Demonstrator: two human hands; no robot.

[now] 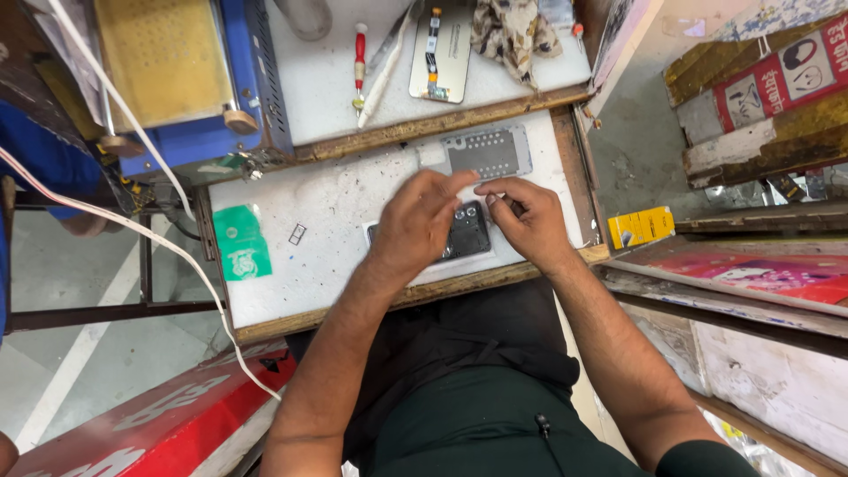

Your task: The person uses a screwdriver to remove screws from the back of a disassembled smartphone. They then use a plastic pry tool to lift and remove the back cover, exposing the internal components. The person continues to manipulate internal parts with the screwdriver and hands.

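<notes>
Left hand (422, 221) lying over a dark opened phone (468, 231), fingers spread flat on it, right hand (528, 221) just beside, thumb and forefinger pinched together (on what, too small to tell), grey metal plate (488, 151) just beyond the fingertips, white worktable (336, 203) beneath

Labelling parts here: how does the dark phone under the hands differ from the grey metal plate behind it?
The phone is black with round camera lenses; the metal plate is light grey and flat, with no lenses. The phone is partly covered by the left hand and flanked by the right hand; the plate lies untouched, farther from the person. Both rest on the white bench.
</notes>
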